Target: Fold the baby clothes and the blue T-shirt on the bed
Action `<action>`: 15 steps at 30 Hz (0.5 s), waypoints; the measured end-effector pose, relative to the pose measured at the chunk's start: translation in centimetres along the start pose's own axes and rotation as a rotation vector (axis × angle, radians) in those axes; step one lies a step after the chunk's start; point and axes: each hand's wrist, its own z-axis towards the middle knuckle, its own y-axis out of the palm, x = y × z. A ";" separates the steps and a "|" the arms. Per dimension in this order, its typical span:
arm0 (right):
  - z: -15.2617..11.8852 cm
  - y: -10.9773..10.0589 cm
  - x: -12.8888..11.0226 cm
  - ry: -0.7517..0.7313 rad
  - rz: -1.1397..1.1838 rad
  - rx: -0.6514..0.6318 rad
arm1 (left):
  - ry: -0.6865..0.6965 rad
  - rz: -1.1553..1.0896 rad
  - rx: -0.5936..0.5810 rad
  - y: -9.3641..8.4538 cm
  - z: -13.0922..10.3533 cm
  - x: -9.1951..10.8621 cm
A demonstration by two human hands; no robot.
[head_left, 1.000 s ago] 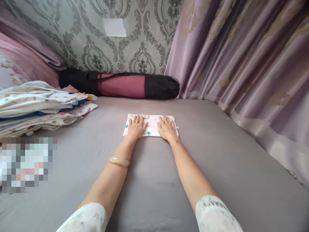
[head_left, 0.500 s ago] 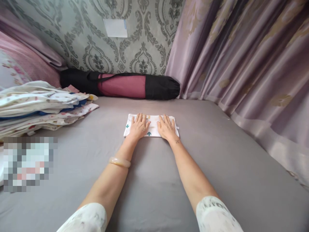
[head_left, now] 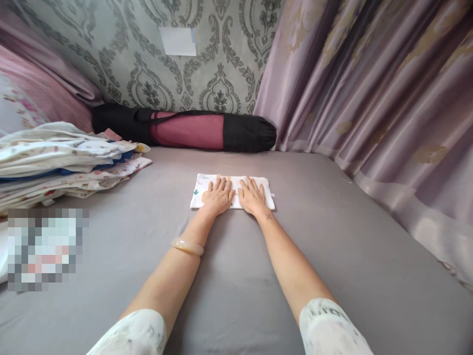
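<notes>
A white printed cloth (head_left: pixel 200 192), folded into a flat rectangle, lies on the grey bed sheet (head_left: pixel 236 276). Green and orange motifs show on it, and a small tag sticks out at its right edge. My left hand (head_left: pixel 219 196) rests flat on the cloth left of its middle, fingers spread and pointing away from me. On the right half lies my right hand (head_left: pixel 253 196), also palm down with fingers apart. The thumbs are close together over the middle of the cloth. Both palms hide part of the print.
A heap of patterned clothes (head_left: pixel 66 153) lies at the left, with a blurred patch (head_left: pixel 48 251) in front of it. Against the papered wall lies a long black and dark pink bag (head_left: pixel 188 130). Purple curtains (head_left: pixel 354 98) hang along the right side.
My left hand has slid right across the cloth, closer to the right hand, uncovering an orange motif. The right hand has shifted very slightly left. The cloth stays in place.
</notes>
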 end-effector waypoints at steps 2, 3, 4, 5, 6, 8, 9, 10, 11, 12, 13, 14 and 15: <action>0.1 -0.2 -0.4 0.008 0.003 -0.006 | 0.007 -0.036 -0.011 -0.3 0.1 -0.1; 0.2 -0.3 -0.7 0.009 0.004 -0.003 | 0.009 -0.071 -0.006 -0.6 0.2 -0.3; 0.4 -0.4 -1.1 0.004 0.006 0.004 | 0.006 -0.116 0.012 -0.8 0.3 -0.5; 0.5 -0.5 -1.5 -0.009 0.007 0.016 | 0.002 -0.168 0.043 -1.0 0.5 -0.8; 0.7 -0.5 -2.0 -0.027 0.009 0.030 | -0.006 -0.221 0.087 -1.2 0.6 -1.1; 1.0 -0.2 -3.0 -0.058 0.016 0.041 | -0.037 -0.314 0.184 -1.4 1.0 -1.9; 1.1 0.0 -3.4 -0.060 0.020 0.038 | -0.054 -0.348 0.218 -1.3 1.1 -2.4; 1.2 0.3 -3.7 -0.055 0.022 0.034 | -0.069 -0.376 0.239 -1.3 1.1 -2.8; 1.3 0.6 -3.9 -0.046 0.022 0.029 | -0.081 -0.398 0.253 -1.1 1.2 -3.2; 1.3 0.9 -4.0 -0.036 0.019 0.024 | -0.093 -0.417 0.260 -1.0 1.2 -3.5; 1.3 1.2 -4.0 -0.030 0.015 0.025 | -0.101 -0.434 0.263 -0.9 1.2 -3.7; 1.3 1.5 -4.0 -0.029 0.011 0.030 | -0.109 -0.450 0.265 -0.8 1.1 -3.9; 1.3 1.7 -3.9 -0.032 0.007 0.035 | -0.118 -0.466 0.264 -0.8 1.1 -4.0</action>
